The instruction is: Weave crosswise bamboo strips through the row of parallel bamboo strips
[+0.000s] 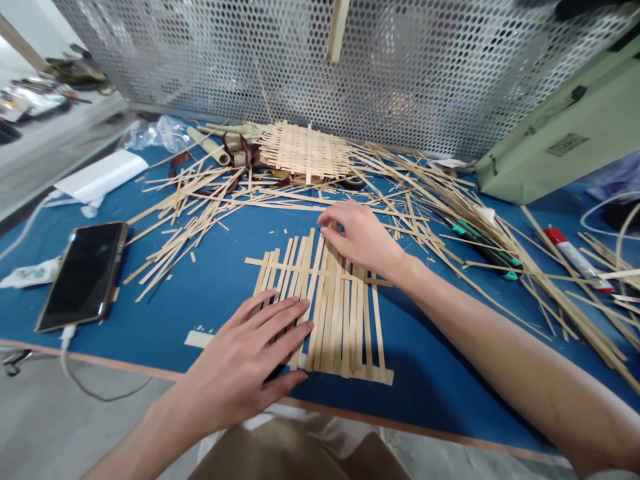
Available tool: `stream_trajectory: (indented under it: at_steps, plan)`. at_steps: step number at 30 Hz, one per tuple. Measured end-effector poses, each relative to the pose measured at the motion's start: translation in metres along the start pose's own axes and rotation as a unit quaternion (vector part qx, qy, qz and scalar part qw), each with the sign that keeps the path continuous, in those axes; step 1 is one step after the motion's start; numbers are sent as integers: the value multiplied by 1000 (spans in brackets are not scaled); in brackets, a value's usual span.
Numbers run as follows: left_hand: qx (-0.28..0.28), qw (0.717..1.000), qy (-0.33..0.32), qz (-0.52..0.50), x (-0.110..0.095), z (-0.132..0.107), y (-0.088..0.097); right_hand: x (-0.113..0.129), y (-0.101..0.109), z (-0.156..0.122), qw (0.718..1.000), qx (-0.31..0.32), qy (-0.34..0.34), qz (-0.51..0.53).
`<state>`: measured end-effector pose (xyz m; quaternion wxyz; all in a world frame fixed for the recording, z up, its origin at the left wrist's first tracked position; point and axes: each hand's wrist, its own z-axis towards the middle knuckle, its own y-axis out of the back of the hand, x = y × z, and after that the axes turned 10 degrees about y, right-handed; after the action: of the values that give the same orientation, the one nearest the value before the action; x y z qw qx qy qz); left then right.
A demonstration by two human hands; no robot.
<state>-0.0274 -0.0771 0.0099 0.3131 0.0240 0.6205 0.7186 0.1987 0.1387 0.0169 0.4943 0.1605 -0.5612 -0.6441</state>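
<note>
A small mat of pale bamboo strips [340, 313] lies on the blue table [210, 280], several upright strips crossed by a horizontal one near the top. My left hand [250, 360] lies flat on the mat's lower left part, fingers stretched out and apart. My right hand [357, 237] rests on the mat's upper right edge, fingers bent down onto the strip ends. Neither hand lifts anything off the table.
Loose bamboo strips [200, 200] are scattered behind the mat, with a finished woven panel [305, 150] at the back. A phone [83, 273] lies left, green-handled cutters [480, 243] and a red-capped tube [575, 257] right. A perforated metal screen [400, 67] closes the back.
</note>
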Motion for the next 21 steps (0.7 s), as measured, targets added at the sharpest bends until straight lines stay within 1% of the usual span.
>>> stream_trajectory:
  at_steps: [5,7,16,21]
  plan:
    - [25,1000,-12,9,6,-1,7,1,-4,1,1000,1,-4,3]
    - [26,1000,-10,10,7,0,9,3,-4,1,1000,2,-7,5]
    - [23,1000,-8,13,2,3,5,6,-2,1,1000,-2,-10,2]
    - [29,999,-21,21,1,5,5,5,-4,0,1000,-7,-8,1]
